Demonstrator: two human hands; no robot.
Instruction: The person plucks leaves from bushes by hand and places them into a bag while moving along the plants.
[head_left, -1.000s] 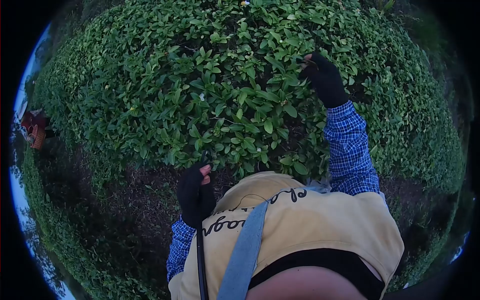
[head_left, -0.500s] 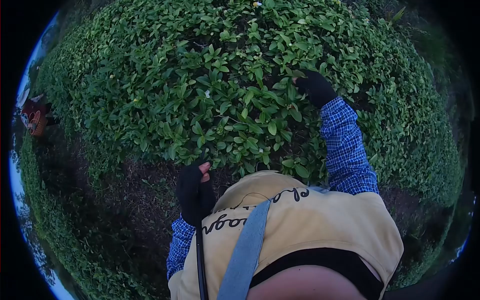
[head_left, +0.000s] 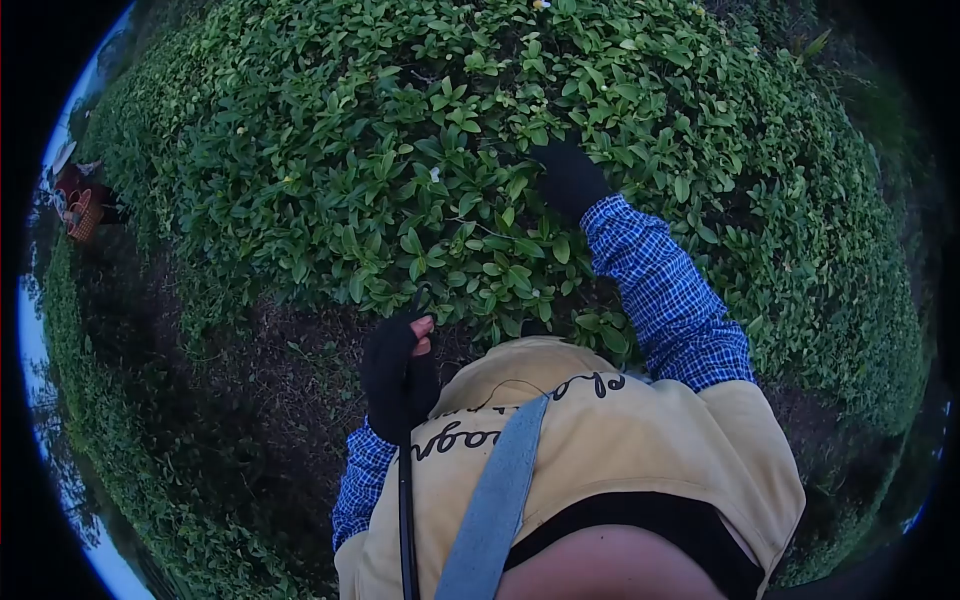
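A leafy green bush [head_left: 330, 170], dotted with a few small white flowers, fills the space in front of me. My right hand [head_left: 572, 180], in a black fingerless glove and blue checked sleeve, reaches into its leaves; the fingertips are hidden there. Low on the left, by the bush's near edge, my left hand [head_left: 398, 370] is closed, two bare fingertips showing. It grips a thin black rod [head_left: 407, 520] that runs down beside my body; a dark curved tip pokes out above the fist.
A blue-grey strap [head_left: 495, 500] crosses my tan top [head_left: 640, 450]. At the far left stands an orange-red woven basket [head_left: 84, 215] with something dark beside it. Bare brown ground [head_left: 290, 370] lies along the bush, and another green row [head_left: 120, 470] runs on the left.
My right hand has moved left and deeper among the leaves, hiding the fingertips that showed before. My left hand stays closed near the same place. The view has shifted slightly.
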